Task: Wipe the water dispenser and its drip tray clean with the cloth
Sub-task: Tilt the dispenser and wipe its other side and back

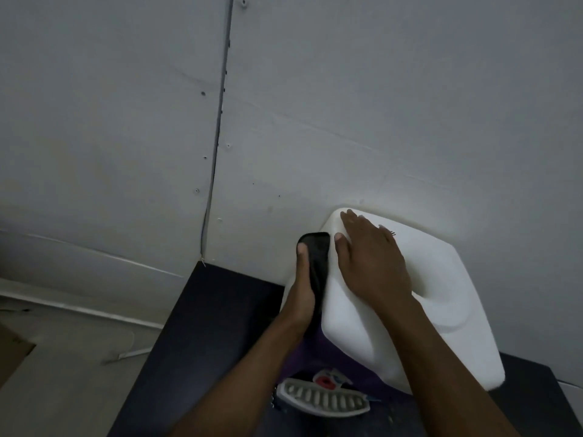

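Grey panelled wall [315, 105] fills most of the view, with a dark vertical seam and a few screw heads running down it; below it sits a dark bench [202, 335] pushed into the corner, and pale floor [72, 367] shows to the left with a brown corner of what may be cardboard at the edge.

On the bench stands the water dispenser [419, 310], a white body seen from above with a round hollow in its top; its back touches the wall. Lower down, its purple front carries a red tap knob, and the white slotted drip tray [321, 400] juts out just beneath that.

The right hand [372, 266] lies flat on the dispenser's top, fingers spread and holding nothing, apparently steadying it. The left hand [304, 288] is pressed against the dispenser's left side, fingers curled round a dark cloth [317, 263] with the thumb on top; the cloth lies between palm and the white wall of the body, touching it.

As a judgement, the work is on the body, at its left flank; the light is too dim to tell which faces are already clean. The drip tray appears untouched by the cloth now, well apart from both hands, and pale specks lie on the bench beside it; the tray and the tap area likely remain to be wiped.
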